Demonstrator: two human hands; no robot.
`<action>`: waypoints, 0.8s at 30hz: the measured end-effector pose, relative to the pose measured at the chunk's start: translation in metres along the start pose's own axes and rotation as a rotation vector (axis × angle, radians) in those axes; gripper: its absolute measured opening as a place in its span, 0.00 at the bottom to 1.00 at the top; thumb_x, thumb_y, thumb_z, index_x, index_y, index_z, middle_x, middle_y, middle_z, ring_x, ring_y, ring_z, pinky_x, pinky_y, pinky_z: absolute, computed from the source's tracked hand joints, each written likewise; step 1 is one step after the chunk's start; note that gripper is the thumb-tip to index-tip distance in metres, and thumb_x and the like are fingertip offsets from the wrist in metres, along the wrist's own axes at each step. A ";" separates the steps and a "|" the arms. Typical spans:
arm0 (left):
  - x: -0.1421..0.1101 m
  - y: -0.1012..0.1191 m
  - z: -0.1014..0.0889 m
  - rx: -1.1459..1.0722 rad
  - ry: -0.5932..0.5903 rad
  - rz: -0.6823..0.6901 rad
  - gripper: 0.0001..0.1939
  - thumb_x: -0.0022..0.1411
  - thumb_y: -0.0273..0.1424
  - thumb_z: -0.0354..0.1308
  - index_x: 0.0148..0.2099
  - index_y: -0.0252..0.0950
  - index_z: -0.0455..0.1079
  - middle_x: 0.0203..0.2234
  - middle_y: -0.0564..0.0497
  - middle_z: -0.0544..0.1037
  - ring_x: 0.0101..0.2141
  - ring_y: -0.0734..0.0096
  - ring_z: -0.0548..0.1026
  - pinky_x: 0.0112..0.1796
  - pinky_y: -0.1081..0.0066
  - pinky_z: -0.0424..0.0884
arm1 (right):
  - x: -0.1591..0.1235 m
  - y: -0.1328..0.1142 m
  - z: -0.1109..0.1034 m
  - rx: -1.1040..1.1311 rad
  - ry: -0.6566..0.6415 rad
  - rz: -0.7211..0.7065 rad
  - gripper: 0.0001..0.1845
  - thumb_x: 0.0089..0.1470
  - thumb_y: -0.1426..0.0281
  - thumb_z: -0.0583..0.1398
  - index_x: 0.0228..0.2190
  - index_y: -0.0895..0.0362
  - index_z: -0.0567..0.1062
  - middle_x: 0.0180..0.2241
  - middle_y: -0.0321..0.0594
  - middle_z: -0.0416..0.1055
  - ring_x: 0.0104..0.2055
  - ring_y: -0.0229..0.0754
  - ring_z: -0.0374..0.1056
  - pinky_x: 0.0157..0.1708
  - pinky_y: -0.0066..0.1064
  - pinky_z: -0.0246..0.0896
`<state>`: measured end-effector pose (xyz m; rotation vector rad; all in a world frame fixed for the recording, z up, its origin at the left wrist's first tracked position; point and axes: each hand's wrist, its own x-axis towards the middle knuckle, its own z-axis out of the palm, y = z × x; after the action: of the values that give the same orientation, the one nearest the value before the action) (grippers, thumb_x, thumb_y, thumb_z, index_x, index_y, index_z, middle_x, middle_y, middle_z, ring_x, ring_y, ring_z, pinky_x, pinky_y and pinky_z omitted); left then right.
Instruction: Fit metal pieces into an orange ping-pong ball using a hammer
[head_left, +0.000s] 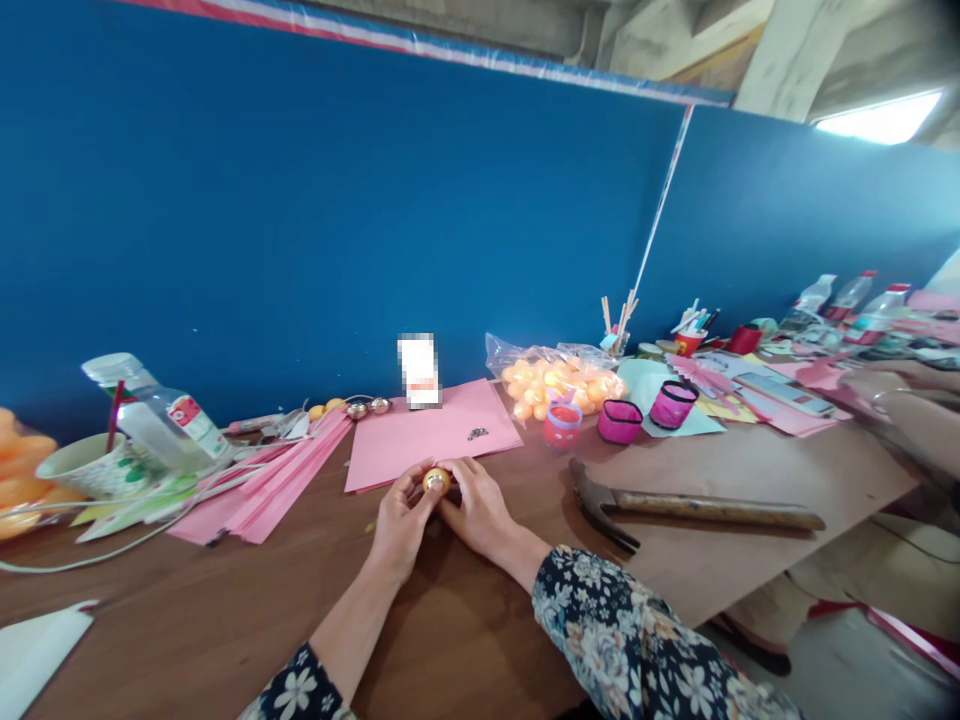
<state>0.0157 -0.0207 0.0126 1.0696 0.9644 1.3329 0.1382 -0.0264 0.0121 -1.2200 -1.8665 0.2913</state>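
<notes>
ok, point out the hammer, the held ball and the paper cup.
Hammer [701, 507]: head view, middle of handle.
Held ball [442, 477]: head view, its upper right side.
Paper cup [91, 480]: head view, front of its wall.

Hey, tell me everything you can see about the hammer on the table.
The hammer has a dark metal head and a long, straight handle that looks like worn brown wood with darker patches. It lies on its side on the table, head toward the picture's left, handle running right. The head's curved, tapering claw points toward the viewer; the other end points away. It lies to the right of the right hand, which does not touch it.
</notes>
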 end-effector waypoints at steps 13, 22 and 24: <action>0.000 -0.004 0.001 -0.103 0.013 -0.054 0.24 0.48 0.37 0.59 0.47 0.34 0.66 0.39 0.46 0.75 0.38 0.64 0.73 0.40 0.65 0.68 | 0.001 -0.006 -0.005 0.012 -0.001 -0.014 0.12 0.50 0.70 0.55 0.40 0.54 0.65 0.36 0.39 0.65 0.40 0.41 0.61 0.38 0.31 0.57; 0.000 -0.003 0.001 -0.144 0.023 -0.065 0.24 0.47 0.38 0.60 0.47 0.32 0.67 0.40 0.44 0.74 0.38 0.62 0.73 0.40 0.64 0.68 | 0.001 -0.005 -0.004 0.025 -0.004 -0.014 0.12 0.50 0.69 0.56 0.39 0.54 0.65 0.36 0.39 0.65 0.39 0.40 0.61 0.37 0.31 0.57; 0.000 -0.003 0.002 -0.150 0.029 -0.064 0.24 0.47 0.38 0.60 0.46 0.32 0.67 0.40 0.44 0.75 0.39 0.61 0.73 0.40 0.64 0.69 | 0.001 -0.005 -0.004 0.023 -0.004 -0.011 0.13 0.49 0.69 0.57 0.39 0.54 0.65 0.36 0.39 0.65 0.39 0.40 0.61 0.38 0.31 0.57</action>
<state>0.0181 -0.0211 0.0106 0.9010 0.8975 1.3490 0.1382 -0.0289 0.0180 -1.1942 -1.8678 0.3089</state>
